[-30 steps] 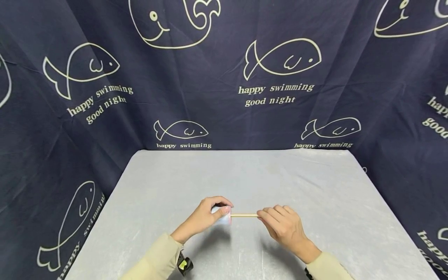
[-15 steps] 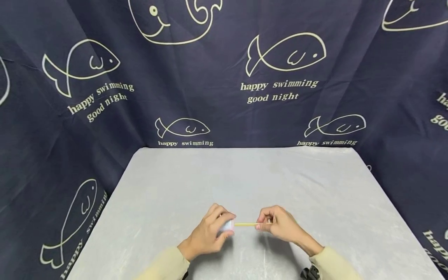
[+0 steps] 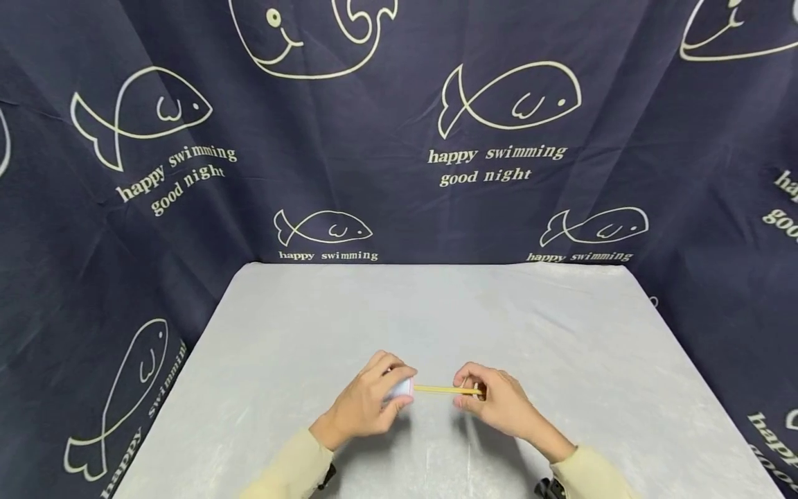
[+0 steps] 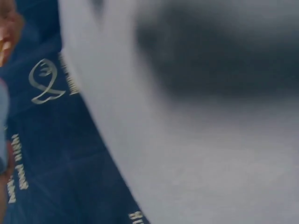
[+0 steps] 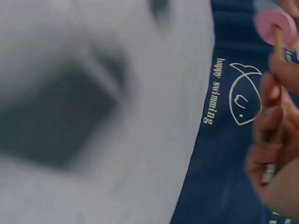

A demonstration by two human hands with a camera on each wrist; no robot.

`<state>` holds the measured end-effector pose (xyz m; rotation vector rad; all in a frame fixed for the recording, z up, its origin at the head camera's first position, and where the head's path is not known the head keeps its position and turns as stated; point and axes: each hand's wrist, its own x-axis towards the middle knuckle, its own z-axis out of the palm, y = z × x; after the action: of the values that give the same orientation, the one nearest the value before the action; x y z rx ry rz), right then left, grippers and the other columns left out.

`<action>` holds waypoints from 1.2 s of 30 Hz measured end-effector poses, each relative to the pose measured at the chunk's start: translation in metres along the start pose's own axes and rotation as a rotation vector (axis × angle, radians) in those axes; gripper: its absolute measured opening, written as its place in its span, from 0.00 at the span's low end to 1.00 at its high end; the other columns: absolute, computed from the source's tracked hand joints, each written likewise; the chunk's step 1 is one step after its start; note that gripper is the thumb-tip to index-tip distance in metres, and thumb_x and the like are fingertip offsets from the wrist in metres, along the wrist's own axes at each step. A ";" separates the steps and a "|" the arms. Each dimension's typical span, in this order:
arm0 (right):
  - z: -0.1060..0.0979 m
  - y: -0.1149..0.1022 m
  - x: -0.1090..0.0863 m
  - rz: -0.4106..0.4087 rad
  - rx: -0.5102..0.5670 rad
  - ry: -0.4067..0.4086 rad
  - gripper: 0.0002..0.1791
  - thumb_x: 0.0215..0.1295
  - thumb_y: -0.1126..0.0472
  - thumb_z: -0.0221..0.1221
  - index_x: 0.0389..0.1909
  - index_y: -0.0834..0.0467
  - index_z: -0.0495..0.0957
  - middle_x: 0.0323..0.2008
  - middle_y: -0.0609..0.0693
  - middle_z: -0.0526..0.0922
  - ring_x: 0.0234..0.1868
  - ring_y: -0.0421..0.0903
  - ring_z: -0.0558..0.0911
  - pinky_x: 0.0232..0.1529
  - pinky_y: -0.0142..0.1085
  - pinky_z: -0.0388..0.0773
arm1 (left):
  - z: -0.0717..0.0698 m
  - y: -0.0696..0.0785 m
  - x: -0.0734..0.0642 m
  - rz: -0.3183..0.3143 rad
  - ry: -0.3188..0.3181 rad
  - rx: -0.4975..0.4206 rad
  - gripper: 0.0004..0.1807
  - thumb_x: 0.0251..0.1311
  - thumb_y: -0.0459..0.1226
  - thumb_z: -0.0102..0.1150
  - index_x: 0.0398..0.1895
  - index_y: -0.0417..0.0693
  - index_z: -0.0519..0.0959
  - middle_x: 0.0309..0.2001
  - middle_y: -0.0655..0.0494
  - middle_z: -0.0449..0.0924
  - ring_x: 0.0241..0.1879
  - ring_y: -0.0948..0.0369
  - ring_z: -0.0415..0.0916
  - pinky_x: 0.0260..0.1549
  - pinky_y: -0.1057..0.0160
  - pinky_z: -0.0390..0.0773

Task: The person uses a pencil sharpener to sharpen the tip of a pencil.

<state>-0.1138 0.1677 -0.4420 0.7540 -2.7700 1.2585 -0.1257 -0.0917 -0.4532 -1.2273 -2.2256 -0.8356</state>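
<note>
Over the near middle of the table, my left hand (image 3: 364, 405) grips a small pale-blue pencil sharpener (image 3: 403, 387) with a pink end. A yellow pencil (image 3: 435, 389) sticks out of that end, lying nearly level. My right hand (image 3: 508, 405) holds the pencil, its fingers and thumb curled loosely about the far part. In the right wrist view, the pencil enters a hole in the sharpener's pink face (image 5: 267, 25), and its metal end (image 5: 268, 172) shows by the palm. Its point is hidden inside. Only a sliver of the sharpener (image 4: 3, 116) appears in the left wrist view.
A pale grey cloth (image 3: 449, 312) covers the table. Dark blue curtains (image 3: 405, 187) with fish drawings and lettering hang behind it and along both sides. Both hands cast shadows on the cloth.
My right hand has turned from knuckles-up to an opened-out grip showing more of the pencil. My left hand has rolled round the sharpener. Both hands dipped nearer, then rose slightly.
</note>
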 end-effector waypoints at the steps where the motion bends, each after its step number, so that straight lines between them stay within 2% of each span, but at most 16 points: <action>1: 0.001 0.000 -0.001 -0.061 -0.049 0.068 0.10 0.52 0.59 0.69 0.32 0.47 0.77 0.23 0.36 0.77 0.20 0.29 0.67 0.20 0.26 0.63 | -0.003 0.000 0.003 -0.051 -0.009 -0.031 0.15 0.62 0.40 0.58 0.48 0.41 0.78 0.41 0.53 0.75 0.40 0.62 0.70 0.36 0.71 0.74; 3: 0.005 0.002 -0.001 -0.208 -0.139 0.223 0.12 0.51 0.63 0.69 0.33 0.48 0.78 0.25 0.37 0.80 0.22 0.31 0.71 0.21 0.25 0.66 | -0.009 0.001 0.010 -0.161 -0.026 -0.093 0.15 0.58 0.37 0.62 0.47 0.42 0.79 0.39 0.55 0.76 0.39 0.62 0.71 0.35 0.70 0.75; 6: 0.007 0.006 0.002 -0.428 -0.291 0.433 0.03 0.60 0.60 0.63 0.34 0.52 0.81 0.27 0.40 0.82 0.24 0.35 0.75 0.22 0.25 0.67 | -0.016 0.002 0.018 -0.341 -0.063 -0.218 0.12 0.58 0.36 0.62 0.45 0.44 0.81 0.38 0.56 0.79 0.39 0.61 0.75 0.38 0.66 0.76; 8: 0.007 0.006 0.005 -0.565 -0.400 0.545 0.07 0.66 0.57 0.58 0.34 0.55 0.83 0.27 0.43 0.83 0.23 0.38 0.76 0.22 0.27 0.68 | -0.019 0.002 0.022 -0.470 -0.111 -0.326 0.10 0.61 0.38 0.60 0.44 0.46 0.81 0.39 0.54 0.81 0.41 0.61 0.77 0.42 0.64 0.76; 10: 0.005 0.005 0.009 -0.691 -0.509 0.639 0.14 0.70 0.56 0.52 0.31 0.56 0.84 0.25 0.44 0.83 0.21 0.40 0.75 0.21 0.28 0.64 | -0.022 0.002 0.025 -0.599 -0.169 -0.468 0.10 0.64 0.39 0.56 0.43 0.44 0.82 0.40 0.51 0.82 0.41 0.61 0.77 0.44 0.65 0.75; 13: 0.001 0.000 0.014 -0.849 -0.613 0.748 0.17 0.71 0.58 0.51 0.27 0.58 0.84 0.21 0.45 0.81 0.18 0.40 0.72 0.19 0.26 0.60 | -0.025 0.002 0.028 -0.777 -0.241 -0.689 0.14 0.67 0.39 0.52 0.43 0.38 0.81 0.39 0.46 0.82 0.38 0.63 0.75 0.38 0.67 0.74; 15: -0.002 -0.005 0.016 -0.911 -0.637 0.786 0.17 0.71 0.58 0.51 0.25 0.58 0.83 0.19 0.44 0.78 0.16 0.39 0.68 0.17 0.24 0.56 | -0.025 0.003 0.029 -0.838 -0.269 -0.780 0.15 0.67 0.38 0.51 0.43 0.34 0.80 0.38 0.44 0.80 0.36 0.64 0.72 0.34 0.69 0.73; 16: -0.003 -0.006 0.017 -0.926 -0.643 0.794 0.18 0.71 0.58 0.51 0.24 0.58 0.83 0.18 0.43 0.77 0.15 0.38 0.66 0.17 0.23 0.54 | -0.025 0.004 0.029 -0.843 -0.275 -0.791 0.15 0.68 0.38 0.50 0.43 0.33 0.79 0.37 0.45 0.80 0.36 0.64 0.72 0.34 0.69 0.73; 19: -0.004 -0.008 0.017 -0.904 -0.625 0.763 0.19 0.72 0.55 0.50 0.24 0.55 0.82 0.16 0.41 0.73 0.14 0.35 0.60 0.15 0.21 0.50 | -0.022 0.008 0.028 -0.761 -0.265 -0.715 0.13 0.68 0.38 0.50 0.43 0.37 0.80 0.39 0.46 0.80 0.38 0.63 0.73 0.37 0.68 0.73; 22: -0.001 -0.004 0.011 -0.754 -0.504 0.615 0.17 0.70 0.52 0.52 0.25 0.52 0.83 0.15 0.38 0.71 0.14 0.30 0.58 0.14 0.19 0.50 | -0.015 0.012 0.022 -0.587 -0.192 -0.525 0.09 0.67 0.38 0.53 0.43 0.43 0.79 0.40 0.50 0.80 0.39 0.61 0.75 0.41 0.66 0.74; 25: 0.002 -0.002 0.002 -0.453 -0.291 0.379 0.08 0.62 0.54 0.61 0.26 0.48 0.85 0.16 0.33 0.71 0.15 0.26 0.57 0.14 0.18 0.52 | -0.008 0.014 0.014 -0.398 -0.108 -0.316 0.08 0.62 0.36 0.58 0.43 0.45 0.78 0.37 0.54 0.78 0.37 0.63 0.72 0.38 0.67 0.74; 28: -0.001 -0.004 -0.003 -0.067 -0.042 0.103 0.02 0.54 0.55 0.67 0.28 0.48 0.87 0.14 0.33 0.73 0.14 0.25 0.58 0.13 0.21 0.54 | -0.001 0.014 0.007 -0.195 -0.046 -0.125 0.11 0.60 0.37 0.59 0.44 0.44 0.77 0.36 0.57 0.74 0.36 0.64 0.67 0.35 0.72 0.70; 31: -0.005 -0.001 -0.003 0.159 0.219 -0.135 0.08 0.58 0.58 0.64 0.29 0.59 0.87 0.12 0.35 0.72 0.13 0.29 0.57 0.14 0.24 0.53 | 0.005 0.014 -0.001 -0.021 -0.019 -0.002 0.13 0.67 0.42 0.51 0.46 0.43 0.77 0.38 0.56 0.74 0.38 0.63 0.67 0.37 0.72 0.70; 32: -0.006 0.001 -0.002 0.208 0.309 -0.208 0.10 0.59 0.59 0.63 0.30 0.64 0.86 0.12 0.36 0.72 0.13 0.30 0.56 0.14 0.25 0.52 | 0.007 0.014 -0.003 0.029 -0.013 0.029 0.15 0.69 0.44 0.47 0.46 0.43 0.77 0.39 0.55 0.74 0.38 0.62 0.67 0.38 0.71 0.71; 34: -0.006 0.007 -0.002 0.239 0.459 -0.322 0.14 0.61 0.62 0.61 0.33 0.73 0.83 0.12 0.34 0.71 0.14 0.30 0.57 0.16 0.25 0.52 | 0.010 0.014 -0.008 0.110 -0.004 0.080 0.19 0.72 0.46 0.41 0.46 0.43 0.77 0.39 0.54 0.75 0.39 0.61 0.68 0.40 0.69 0.72; 36: -0.004 0.010 -0.003 0.261 0.556 -0.405 0.15 0.62 0.65 0.58 0.34 0.79 0.79 0.12 0.35 0.69 0.14 0.31 0.57 0.17 0.25 0.53 | 0.012 0.013 -0.011 0.184 0.009 0.119 0.20 0.72 0.46 0.39 0.47 0.43 0.77 0.40 0.54 0.75 0.40 0.60 0.69 0.42 0.66 0.73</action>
<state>-0.1167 0.1778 -0.4468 0.7480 -2.9071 2.2085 -0.1099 -0.0844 -0.4648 -1.3430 -2.0851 -0.6274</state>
